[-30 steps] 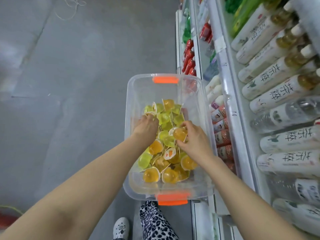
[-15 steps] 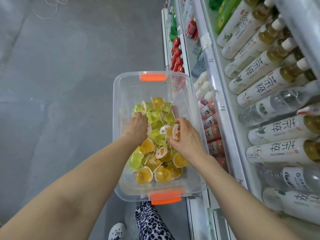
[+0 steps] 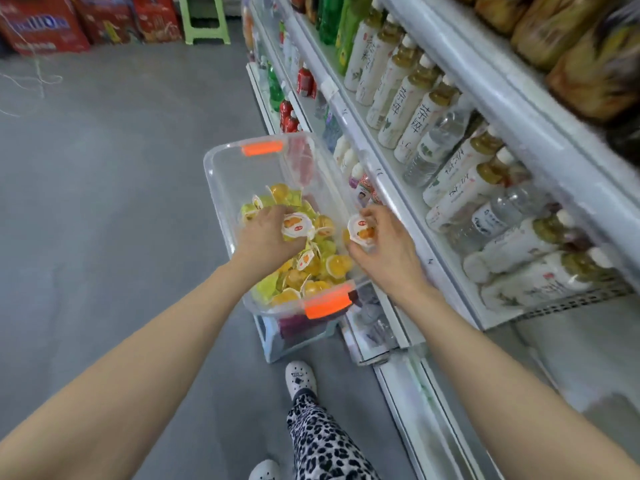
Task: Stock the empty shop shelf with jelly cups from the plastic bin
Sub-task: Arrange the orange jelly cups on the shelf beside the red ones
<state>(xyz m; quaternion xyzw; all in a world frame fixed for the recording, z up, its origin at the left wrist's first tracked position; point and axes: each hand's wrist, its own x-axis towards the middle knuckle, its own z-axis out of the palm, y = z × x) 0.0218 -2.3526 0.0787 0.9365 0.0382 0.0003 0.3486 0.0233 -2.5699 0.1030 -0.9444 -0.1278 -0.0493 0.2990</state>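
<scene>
A clear plastic bin (image 3: 221, 181) with orange handles stands on a low stool by the shelving and holds several yellow and orange jelly cups (image 3: 334, 265). My left hand (image 3: 266, 237) grips one jelly cup (image 3: 296, 225), lifted just above the pile. My right hand (image 3: 384, 247) holds another jelly cup (image 3: 362, 230) over the bin's right rim, its white lid facing up. An empty stretch of white shelf (image 3: 588, 355) lies at the lower right, below the bottle row.
Rows of white tea bottles (image 3: 412, 109) and water bottles fill the shelf to the right. Lower shelves hold small bottles and red cans (image 3: 289, 116). Grey floor lies to the left, with a green stool (image 3: 204, 19) and red sacks at the back. My leg and shoes are below the bin.
Both hands have come up out of the pile, each with a jelly cup, and the right hand has moved over the bin's right rim. The view has tilted up and turned right.
</scene>
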